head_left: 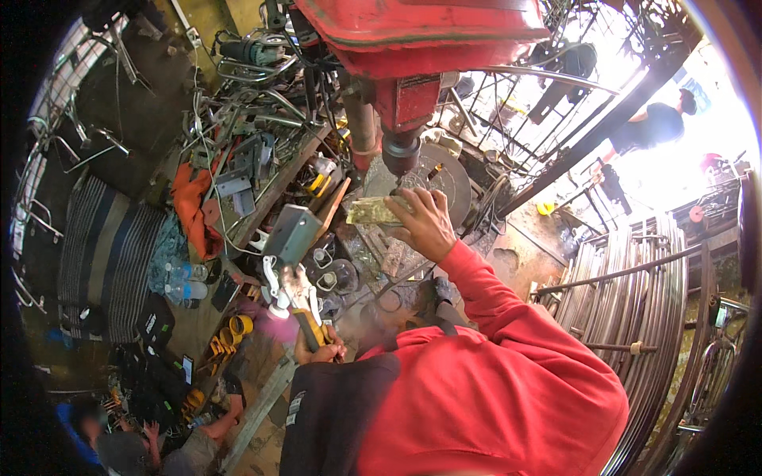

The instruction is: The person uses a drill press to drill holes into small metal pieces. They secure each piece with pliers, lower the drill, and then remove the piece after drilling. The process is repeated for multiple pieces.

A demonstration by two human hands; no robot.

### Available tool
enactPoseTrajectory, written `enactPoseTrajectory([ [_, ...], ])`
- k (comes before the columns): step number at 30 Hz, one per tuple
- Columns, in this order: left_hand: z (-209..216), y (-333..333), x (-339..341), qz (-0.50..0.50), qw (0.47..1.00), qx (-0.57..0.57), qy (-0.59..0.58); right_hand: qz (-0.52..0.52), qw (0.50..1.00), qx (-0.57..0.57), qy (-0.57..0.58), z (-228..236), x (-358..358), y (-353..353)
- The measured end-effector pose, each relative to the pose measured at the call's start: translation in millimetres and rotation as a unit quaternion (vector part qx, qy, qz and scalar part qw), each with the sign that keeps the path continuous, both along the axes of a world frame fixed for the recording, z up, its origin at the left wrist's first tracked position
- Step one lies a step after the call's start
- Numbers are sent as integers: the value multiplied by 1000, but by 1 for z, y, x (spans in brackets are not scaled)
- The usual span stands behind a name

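My left hand (321, 349) is closed round the yellow and black handle of a pliers-like clamping tool (308, 305). At the tool's bright metal jaws is a grey, box-shaped metal piece (292, 234), tilted; how the jaws grip it is unclear. My right hand (426, 224) is closed on one end of a worn yellowish block (373, 211), perhaps wood. That hand and block are just below the dark chuck (401, 151) of a red drill press (421, 36). Part of the block is hidden under my fingers. The round press table (456, 186) lies behind my right hand.
A cluttered bench with metal parts (254, 151) and an orange cloth (194, 206) stands at left. Large bottles (337, 278) sit below the press. Long metal tubes (619, 293) are stacked at right. Another person (143, 448) sits at lower left; one (655, 127) is far right.
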State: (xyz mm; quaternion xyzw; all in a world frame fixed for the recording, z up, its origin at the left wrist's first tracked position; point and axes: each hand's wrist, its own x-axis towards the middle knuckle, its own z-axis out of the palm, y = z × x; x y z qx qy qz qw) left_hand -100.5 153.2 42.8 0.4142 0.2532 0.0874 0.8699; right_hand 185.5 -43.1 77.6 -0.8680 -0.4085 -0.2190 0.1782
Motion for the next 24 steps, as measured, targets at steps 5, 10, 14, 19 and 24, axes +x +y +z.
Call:
enactPoseTrajectory([
  [5,-2,-19,6,-42,999,9,-14,-135,975,42,171,-6,3,-5],
  [10,1,-11,20,-105,994,17,-1,-172,950,88,247,-12,19,3],
  [14,8,7,31,-102,992,65,29,-211,962,19,173,-25,13,4],
  [19,9,15,44,-119,984,124,43,-253,948,82,175,-23,2,15],
  [24,12,14,54,-88,987,131,39,-155,974,89,141,40,-30,28],
])
